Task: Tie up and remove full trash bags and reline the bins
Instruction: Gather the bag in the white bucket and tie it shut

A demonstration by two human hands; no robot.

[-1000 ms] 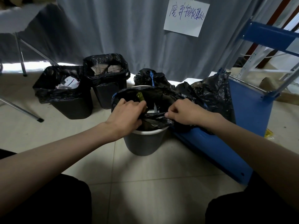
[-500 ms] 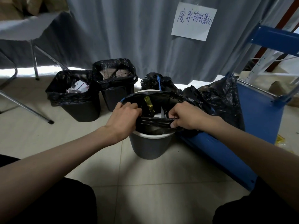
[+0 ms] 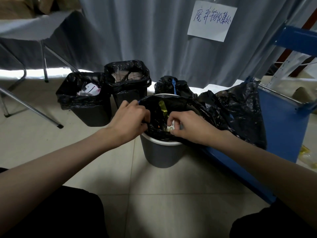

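A: Black plastic is bunched in both hands. The left hand is closed on the near-left rim of the liner bag; the right hand pinches the near-right rim. Compared with a second ago, the hands sit further apart and the bag mouth gapes wider, showing a yellow wrapper and a white packet between them.

B: So the rim is coming free of the grey bin directly beneath the hands, but tying looks not yet begun.

A: Agreed. Beyond the left hand stand two black lined bins, both holding rubbish. Just behind the bag lies a tied black bag with a blue tie.

B: Obstacles?

A: A loose black bag drapes over the blue cart just beside the right hand, touching the liner; lifting may snag it.
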